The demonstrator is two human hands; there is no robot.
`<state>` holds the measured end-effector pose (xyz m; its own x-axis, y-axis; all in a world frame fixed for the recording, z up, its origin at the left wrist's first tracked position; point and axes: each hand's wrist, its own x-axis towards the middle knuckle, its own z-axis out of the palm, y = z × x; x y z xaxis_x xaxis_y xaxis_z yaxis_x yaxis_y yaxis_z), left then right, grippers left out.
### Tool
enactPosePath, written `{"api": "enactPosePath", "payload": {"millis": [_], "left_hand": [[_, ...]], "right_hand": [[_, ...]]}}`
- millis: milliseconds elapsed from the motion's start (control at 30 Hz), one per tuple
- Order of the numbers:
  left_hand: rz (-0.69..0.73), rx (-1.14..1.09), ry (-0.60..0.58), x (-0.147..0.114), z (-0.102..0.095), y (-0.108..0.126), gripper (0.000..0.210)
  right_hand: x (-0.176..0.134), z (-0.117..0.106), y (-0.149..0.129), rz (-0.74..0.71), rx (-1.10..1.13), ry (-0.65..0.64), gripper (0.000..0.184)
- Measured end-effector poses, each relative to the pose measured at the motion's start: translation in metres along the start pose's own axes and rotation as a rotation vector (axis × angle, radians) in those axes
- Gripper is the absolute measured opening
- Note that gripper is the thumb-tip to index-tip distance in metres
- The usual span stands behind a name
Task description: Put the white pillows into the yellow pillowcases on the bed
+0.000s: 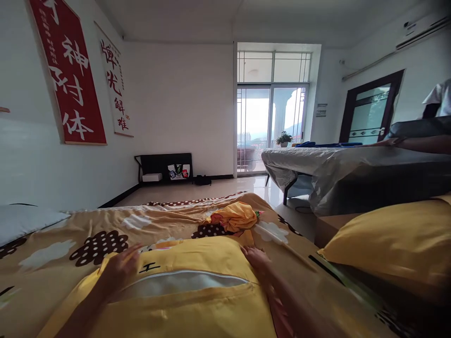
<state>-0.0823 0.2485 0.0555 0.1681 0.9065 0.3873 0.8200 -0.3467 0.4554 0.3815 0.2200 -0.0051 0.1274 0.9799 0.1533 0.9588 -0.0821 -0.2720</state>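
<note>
A yellow pillow (197,305) lies in front of me on the patterned bed sheet (218,197). Its cover has a long opening across the upper side, where the white inner pillow (183,280) shows. My left hand (127,259) is at the pillow's far left corner; its fingers are blurred, so their grip is unclear. At the far right corner, my right hand (256,257) has its fingers curled on the yellow fabric. Just beyond the pillow sits a crumpled orange-yellow cloth (234,217).
On the right is another yellow pillow (391,234). Behind it stands a table under clear plastic (317,159), with another person's arm (416,144) over it. A white pillow (26,223) lies at the left. A black bench (151,166) stands against the far wall.
</note>
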Motion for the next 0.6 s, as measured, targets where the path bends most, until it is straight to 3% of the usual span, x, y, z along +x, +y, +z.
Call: {"api": "enactPosePath", "payload": {"millis": [100,200,267,367,467,600], "left_hand": [[0.334,-0.016,-0.260,-0.034,-0.001,0.100,0.044],[0.697,-0.002,-0.516,-0.066,0.031,0.169,0.044],[0.799,-0.026,-0.588,-0.080,0.055,0.184,0.040],[0.734,-0.030,-0.594,-0.090,0.069,0.181,0.035],[0.682,0.013,-0.609,-0.094,0.060,0.183,0.028],[0.712,0.192,-0.631,-0.090,0.056,0.206,0.023]], "right_hand": [[-0.011,-0.025,-0.016,-0.075,-0.006,-0.048,0.031],[-0.035,-0.035,-0.050,-0.312,0.122,-0.051,0.036],[-0.055,-0.034,-0.073,-0.553,0.230,-0.107,0.046],[-0.077,-0.033,-0.095,-0.764,0.258,-0.116,0.041],[-0.083,-0.035,-0.097,-0.734,0.218,-0.020,0.040],[-0.075,-0.042,-0.085,-0.623,0.064,0.033,0.045]]}}
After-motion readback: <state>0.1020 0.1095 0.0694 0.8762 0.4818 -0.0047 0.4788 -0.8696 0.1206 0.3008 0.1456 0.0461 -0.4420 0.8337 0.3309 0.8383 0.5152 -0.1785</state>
